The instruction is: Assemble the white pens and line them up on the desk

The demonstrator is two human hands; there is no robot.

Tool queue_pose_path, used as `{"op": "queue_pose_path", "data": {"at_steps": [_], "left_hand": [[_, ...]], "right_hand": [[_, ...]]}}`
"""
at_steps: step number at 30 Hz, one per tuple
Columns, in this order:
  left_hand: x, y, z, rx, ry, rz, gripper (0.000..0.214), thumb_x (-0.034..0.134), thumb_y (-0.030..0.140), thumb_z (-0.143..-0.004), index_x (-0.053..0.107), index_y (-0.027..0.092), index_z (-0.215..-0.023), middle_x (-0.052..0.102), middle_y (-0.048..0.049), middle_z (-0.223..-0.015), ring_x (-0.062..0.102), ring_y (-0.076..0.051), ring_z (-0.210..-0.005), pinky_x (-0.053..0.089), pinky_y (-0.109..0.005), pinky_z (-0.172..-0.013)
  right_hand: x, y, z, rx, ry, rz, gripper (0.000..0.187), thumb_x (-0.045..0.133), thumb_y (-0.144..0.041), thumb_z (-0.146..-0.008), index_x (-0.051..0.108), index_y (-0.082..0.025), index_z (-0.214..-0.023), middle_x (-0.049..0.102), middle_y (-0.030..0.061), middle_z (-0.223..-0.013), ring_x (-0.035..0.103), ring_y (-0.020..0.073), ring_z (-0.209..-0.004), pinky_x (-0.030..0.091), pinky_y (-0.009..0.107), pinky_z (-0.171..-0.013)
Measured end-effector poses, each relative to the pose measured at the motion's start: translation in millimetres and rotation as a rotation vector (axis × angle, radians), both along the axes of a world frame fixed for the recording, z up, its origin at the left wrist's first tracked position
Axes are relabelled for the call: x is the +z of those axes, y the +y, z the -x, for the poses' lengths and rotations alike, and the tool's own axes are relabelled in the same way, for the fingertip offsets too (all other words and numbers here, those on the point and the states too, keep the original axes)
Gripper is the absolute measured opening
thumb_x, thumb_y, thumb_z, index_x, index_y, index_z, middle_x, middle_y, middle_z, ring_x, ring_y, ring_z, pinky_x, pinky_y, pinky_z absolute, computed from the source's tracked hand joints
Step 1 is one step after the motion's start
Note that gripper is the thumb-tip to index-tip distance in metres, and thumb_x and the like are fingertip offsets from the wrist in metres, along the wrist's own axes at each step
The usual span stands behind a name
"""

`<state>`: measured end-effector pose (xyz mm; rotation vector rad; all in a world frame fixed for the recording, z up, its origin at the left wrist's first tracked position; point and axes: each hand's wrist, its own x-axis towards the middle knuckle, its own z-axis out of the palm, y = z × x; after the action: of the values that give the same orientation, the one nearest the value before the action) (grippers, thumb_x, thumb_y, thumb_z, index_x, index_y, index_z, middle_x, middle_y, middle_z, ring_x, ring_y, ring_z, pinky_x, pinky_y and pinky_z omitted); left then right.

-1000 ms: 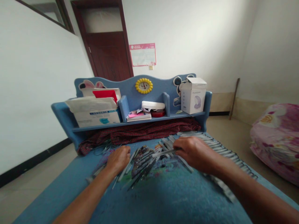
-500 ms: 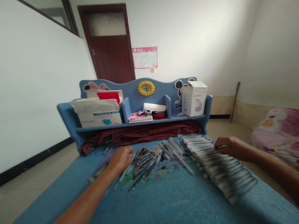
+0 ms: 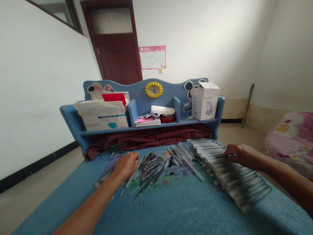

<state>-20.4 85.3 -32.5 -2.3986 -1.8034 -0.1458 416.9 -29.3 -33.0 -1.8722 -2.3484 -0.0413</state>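
Note:
My left hand [image 3: 127, 165] is closed, its back toward me, above the left side of the loose pieces on the blue desk. What its fingers hold, if anything, is hidden. Thin dark rods that look like pen refills [image 3: 153, 178] lie in a heap just right of it. My right hand [image 3: 236, 153] has its fingers drawn together at the right edge of a long row of pens [image 3: 215, 160]. Whatever is between those fingers is too small to make out. Clear pen barrels [image 3: 182, 152] lie loose between the heap and the row.
A blue shelf [image 3: 146, 129] closes off the desk's back, with a mask box [image 3: 105, 119], papers [image 3: 148, 122] and a white carton [image 3: 205, 102] on it. A red checked cloth [image 3: 151, 137] lies beneath. Flowered fabric [image 3: 290, 140] is at the right.
The view has shifted slightly. Both hands stay in nearly the same places with their fingers closed, and the pieces on the desk look unchanged.

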Motion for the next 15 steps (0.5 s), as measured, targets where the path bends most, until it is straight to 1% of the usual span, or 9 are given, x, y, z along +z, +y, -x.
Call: {"op": "queue_pose_path", "data": {"at_steps": [4,9,15], "left_hand": [[-0.8,0.5,0.4,0.002,0.001,-0.005,0.012,0.047,0.02,-0.074,0.059,0.019,-0.074,0.067,-0.0051,-0.082,0.061,-0.019,-0.08,0.037,-0.024,-0.064],[-1.1,-0.4,0.9,-0.019,-0.003,-0.012,0.013,0.047,0.02,-0.074,0.06,0.019,-0.075,0.067,-0.0058,-0.083,0.061,-0.019,-0.08,0.038,-0.025,-0.065],[0.3,-2.2,-0.2,-0.014,-0.01,-0.007,0.012,0.049,0.019,-0.074,0.061,0.019,-0.075,0.068,-0.0056,-0.082,0.061,-0.019,-0.079,0.038,-0.024,-0.063]], "right_hand": [[-0.6,0.0,-0.3,-0.038,-0.02,0.012,0.024,0.048,-0.022,-0.075,0.067,-0.025,-0.089,0.063,0.0048,-0.091,0.061,0.02,-0.083,0.042,0.029,-0.073],[1.6,-1.9,3.1,-0.014,-0.01,0.024,0.026,0.046,-0.021,-0.077,0.068,-0.025,-0.091,0.063,0.005,-0.091,0.06,0.0204,-0.083,0.042,0.03,-0.075],[-1.4,-2.1,0.3,-0.047,0.042,-0.005,0.026,0.049,-0.022,-0.075,0.067,-0.025,-0.094,0.064,0.005,-0.096,0.061,0.0218,-0.088,0.043,0.031,-0.077]]}}
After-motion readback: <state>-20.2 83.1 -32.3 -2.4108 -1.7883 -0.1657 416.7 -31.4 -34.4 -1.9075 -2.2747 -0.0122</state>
